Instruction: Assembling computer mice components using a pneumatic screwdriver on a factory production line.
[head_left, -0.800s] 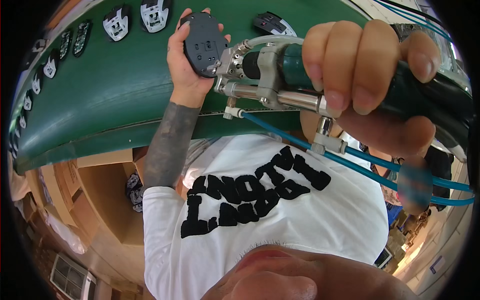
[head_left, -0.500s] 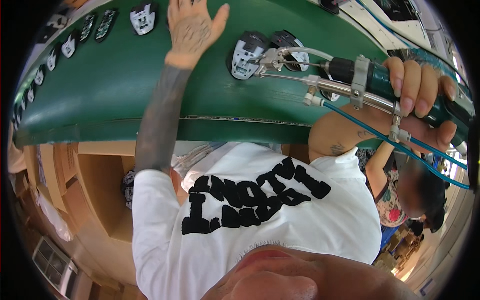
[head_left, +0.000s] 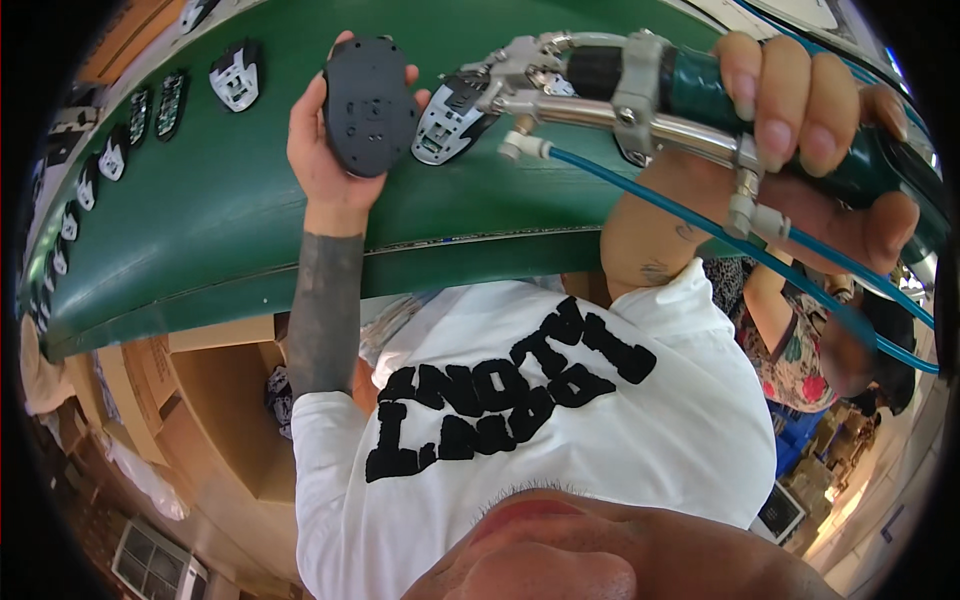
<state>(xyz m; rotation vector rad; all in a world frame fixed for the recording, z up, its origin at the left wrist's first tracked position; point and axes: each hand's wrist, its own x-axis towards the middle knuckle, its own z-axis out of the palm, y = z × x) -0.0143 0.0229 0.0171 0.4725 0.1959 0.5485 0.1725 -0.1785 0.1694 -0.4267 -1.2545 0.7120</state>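
My left hand [head_left: 322, 172] grips a dark oval computer mouse [head_left: 371, 108], its underside with several small holes turned up, above the green surface. The fingers wrap round its edges. My right hand [head_left: 805, 120] is closed round a dark green power screwdriver [head_left: 695, 88], with a metal tube and a clamp along its shaft. A blue air hose [head_left: 640, 187] hangs from it. The screwdriver's metal nose [head_left: 510, 70] points left, over a white and black mouse part [head_left: 447, 128] on the green surface. That nose hides part of the mouse part and of another behind it.
On the green work surface [head_left: 230, 200], several white mouse parts [head_left: 235, 76] and green circuit boards [head_left: 171, 104] lie in a row along the left. Below its near edge stands an open cardboard box [head_left: 225, 400]. Another person [head_left: 800, 350] is at the right.
My left hand has lifted from the surface and now holds the mouse, underside up. The screwdriver in my right hand has moved left and slightly upward in view. The mouse parts appear shifted left.
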